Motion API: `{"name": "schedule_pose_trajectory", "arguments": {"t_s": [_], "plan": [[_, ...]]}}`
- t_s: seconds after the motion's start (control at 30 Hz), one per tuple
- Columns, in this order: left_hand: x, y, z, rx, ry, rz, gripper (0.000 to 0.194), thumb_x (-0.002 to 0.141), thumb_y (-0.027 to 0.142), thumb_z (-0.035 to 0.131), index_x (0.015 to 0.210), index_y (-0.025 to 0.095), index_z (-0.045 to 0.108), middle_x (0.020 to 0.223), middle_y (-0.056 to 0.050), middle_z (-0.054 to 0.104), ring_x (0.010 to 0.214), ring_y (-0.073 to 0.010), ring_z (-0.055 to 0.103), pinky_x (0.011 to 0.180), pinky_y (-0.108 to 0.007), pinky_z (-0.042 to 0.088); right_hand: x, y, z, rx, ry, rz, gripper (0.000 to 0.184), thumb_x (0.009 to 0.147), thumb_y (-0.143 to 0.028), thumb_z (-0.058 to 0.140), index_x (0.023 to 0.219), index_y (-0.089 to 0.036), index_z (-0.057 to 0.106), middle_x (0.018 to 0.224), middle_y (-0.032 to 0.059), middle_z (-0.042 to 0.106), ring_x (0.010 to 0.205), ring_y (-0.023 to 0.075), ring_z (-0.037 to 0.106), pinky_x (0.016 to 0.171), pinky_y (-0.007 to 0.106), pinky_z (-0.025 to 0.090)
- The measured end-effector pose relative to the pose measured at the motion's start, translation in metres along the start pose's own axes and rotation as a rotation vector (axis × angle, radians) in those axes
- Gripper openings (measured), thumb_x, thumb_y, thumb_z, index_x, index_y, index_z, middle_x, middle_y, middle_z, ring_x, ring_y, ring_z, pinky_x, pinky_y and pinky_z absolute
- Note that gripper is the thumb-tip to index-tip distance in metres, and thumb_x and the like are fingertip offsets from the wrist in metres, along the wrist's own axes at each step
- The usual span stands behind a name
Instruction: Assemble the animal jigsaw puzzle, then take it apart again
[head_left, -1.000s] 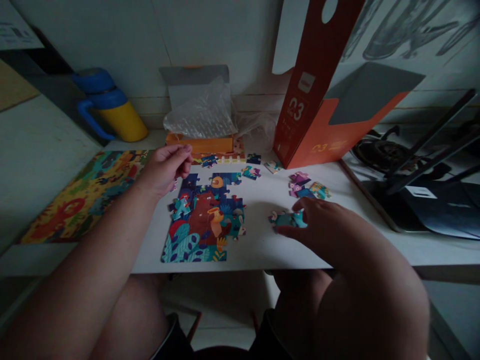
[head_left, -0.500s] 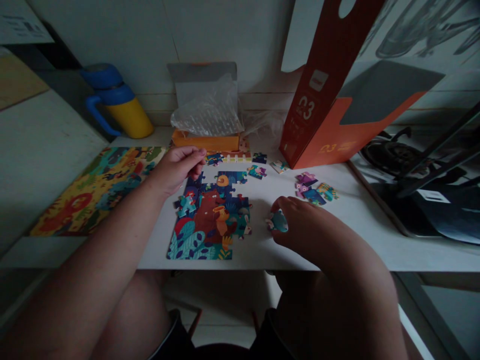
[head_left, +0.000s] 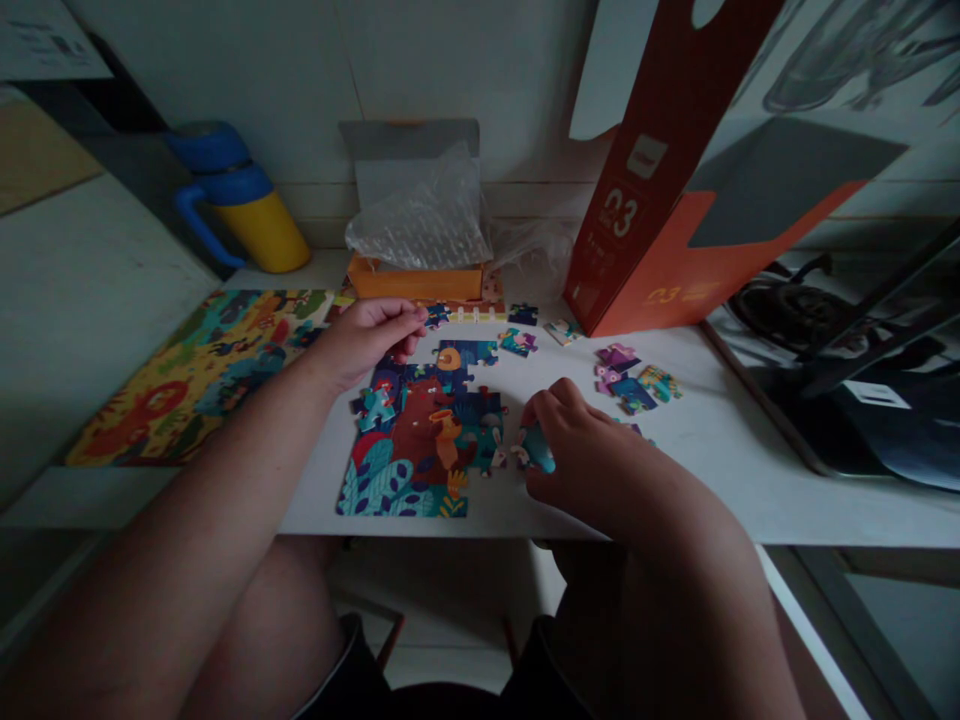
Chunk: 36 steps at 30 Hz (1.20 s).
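L hand: thumb to curled fingers, grip narrow; can't tell if holding.
R hand: grip closed round teal jigsaw pc, flat, knobbed edge.
Pc position: just R of part-built bear jigsaw.
Bench: smooth, white.
Bag: crinkly clear plastic, in orange box.

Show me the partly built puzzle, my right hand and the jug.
Partly built puzzle [head_left: 415,436]: head view, on the brown bear.
Right hand [head_left: 576,434]: head view, back of hand.
Jug [head_left: 260,226]: head view, yellow body.
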<state>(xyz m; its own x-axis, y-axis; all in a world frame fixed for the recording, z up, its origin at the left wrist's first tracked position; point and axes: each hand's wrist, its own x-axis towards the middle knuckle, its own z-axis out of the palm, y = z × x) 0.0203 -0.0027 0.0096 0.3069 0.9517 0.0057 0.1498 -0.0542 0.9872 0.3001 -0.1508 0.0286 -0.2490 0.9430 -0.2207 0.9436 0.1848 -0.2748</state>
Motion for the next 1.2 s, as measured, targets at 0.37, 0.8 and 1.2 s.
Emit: {"name": "schedule_pose_trajectory", "arguments": {"t_s": [0.37,0.8,1.2], "plan": [[0.001,-0.003,-0.001,0.066,-0.06,0.016,0.04,0.085,0.053,0.084,0.079,0.017,0.069,0.069,-0.001,0.065,0.058,-0.0091,0.056,0.056,-0.022,0.047,0.003,-0.002,0.001,0.055,-0.003,-0.098,0.048,0.085,-0.021,0.068,0.133,-0.016,0.064,0.132,0.0146,0.056,0.103,0.0274,0.07,0.091,0.04,0.053],[0.0,-0.001,0.001,0.085,-0.07,0.015,0.039,0.083,0.053,0.085,0.082,0.017,0.071,0.068,0.0,0.065,0.057,-0.0093,0.055,0.055,-0.022,0.047,-0.006,0.049,-0.009,0.09,0.175,-0.11,0.037,0.096,-0.034,0.067,0.133,-0.027,0.068,0.126,0.0112,0.068,0.092,0.0237,0.074,0.085,0.039,0.057],[0.0,-0.002,0.002,0.112,-0.076,0.015,0.037,0.083,0.051,0.085,0.081,0.017,0.071,0.068,-0.001,0.066,0.057,-0.0094,0.057,0.055,-0.022,0.047,-0.032,0.12,-0.004,0.038,0.153,0.426,0.054,0.072,-0.071,0.079,0.097,-0.024,0.072,0.089,0.0107,0.077,0.068,0.0278,0.07,0.06,0.039,0.046]]}}
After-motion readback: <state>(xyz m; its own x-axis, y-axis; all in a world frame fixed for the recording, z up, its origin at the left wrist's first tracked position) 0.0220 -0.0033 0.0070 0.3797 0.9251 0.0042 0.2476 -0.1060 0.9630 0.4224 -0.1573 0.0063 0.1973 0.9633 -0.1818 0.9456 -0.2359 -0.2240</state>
